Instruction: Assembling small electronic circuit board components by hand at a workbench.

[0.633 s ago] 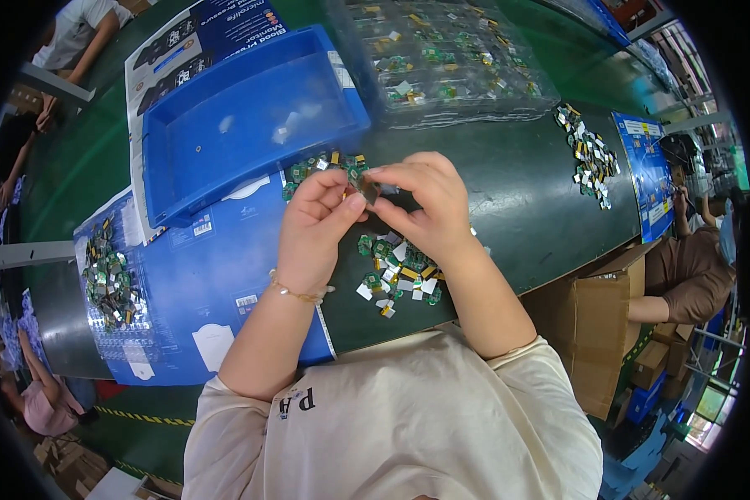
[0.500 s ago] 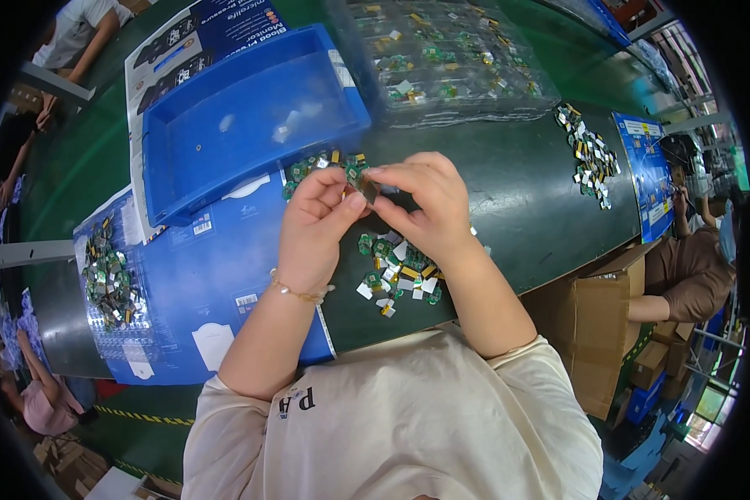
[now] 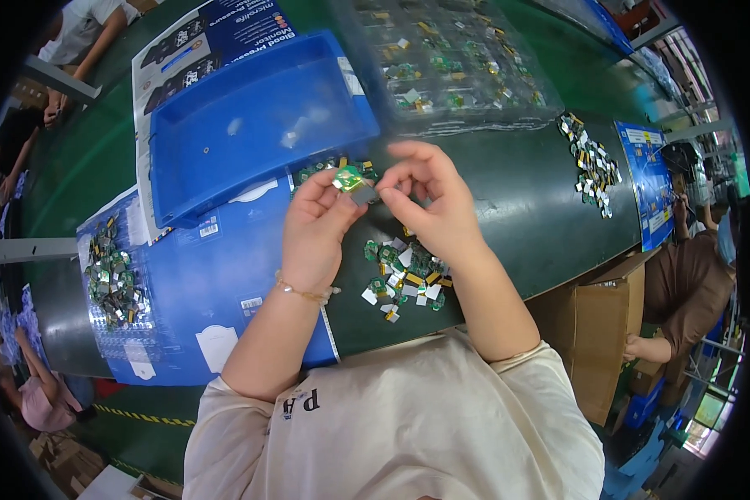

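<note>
Green circuit board [image 3: 347, 177] is pinched between left hand [image 3: 315, 229] and right hand [image 3: 429, 200], raised above the bench [image 3: 525, 208] pile [image 3: 404, 275] for handling.

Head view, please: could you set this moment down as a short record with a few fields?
Setting: dark green worktable, seen from above
Left hand: pinches a small green circuit board at its fingertips
Right hand: fingertips on a small grey part at the board's edge
Below the hands: loose pile of small boards on the table
Left of the hands: blue plastic tray, almost bare inside
Far side: clear blister tray holding more boards
Right edge: another heap of boards
Nearby: a seated person at right
</note>
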Motion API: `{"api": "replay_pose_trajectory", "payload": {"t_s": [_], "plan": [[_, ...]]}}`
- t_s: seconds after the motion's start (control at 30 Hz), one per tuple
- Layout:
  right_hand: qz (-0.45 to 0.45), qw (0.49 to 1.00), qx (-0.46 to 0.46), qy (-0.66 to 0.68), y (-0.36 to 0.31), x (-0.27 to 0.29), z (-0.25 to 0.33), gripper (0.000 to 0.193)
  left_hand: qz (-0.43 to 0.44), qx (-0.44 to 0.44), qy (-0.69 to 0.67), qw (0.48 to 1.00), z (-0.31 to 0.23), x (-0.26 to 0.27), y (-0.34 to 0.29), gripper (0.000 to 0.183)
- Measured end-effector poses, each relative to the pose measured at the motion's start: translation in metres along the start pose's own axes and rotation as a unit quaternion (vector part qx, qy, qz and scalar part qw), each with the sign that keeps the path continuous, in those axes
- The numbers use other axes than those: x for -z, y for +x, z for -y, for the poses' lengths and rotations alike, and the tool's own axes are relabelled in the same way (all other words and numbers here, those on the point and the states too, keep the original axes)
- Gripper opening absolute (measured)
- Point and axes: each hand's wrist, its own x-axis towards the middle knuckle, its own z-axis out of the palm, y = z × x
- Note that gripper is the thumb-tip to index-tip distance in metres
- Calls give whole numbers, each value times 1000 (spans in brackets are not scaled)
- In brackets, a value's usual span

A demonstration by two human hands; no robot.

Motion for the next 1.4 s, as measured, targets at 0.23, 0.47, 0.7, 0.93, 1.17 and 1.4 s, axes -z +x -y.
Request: {"api": "replay_pose_trajectory", "payload": {"t_s": [0.23,0.47,0.7,0.93,1.17,1.4], "plan": [[-11,987,61,-151,63,-14,22,18,-58,-12,49,997,-7,-1,2,26],[23,884,167,-437,98,-31,-1,29,-60,-19,59,996,-4,1,2,25],[57,890,167,-421,94,-23,3,31,-73,-22,37,996,-5,2,2,22],[116,924,100,-350,42,-8,27,22,-24,-26,91,995,-7,-2,-5,24],[118,956,-70,-258,25,4,36,26,47,-41,148,987,-8,-7,-9,28],[105,963,-221,-114,12,19,14,13,64,-36,120,990,-10,-12,-9,37]]}}
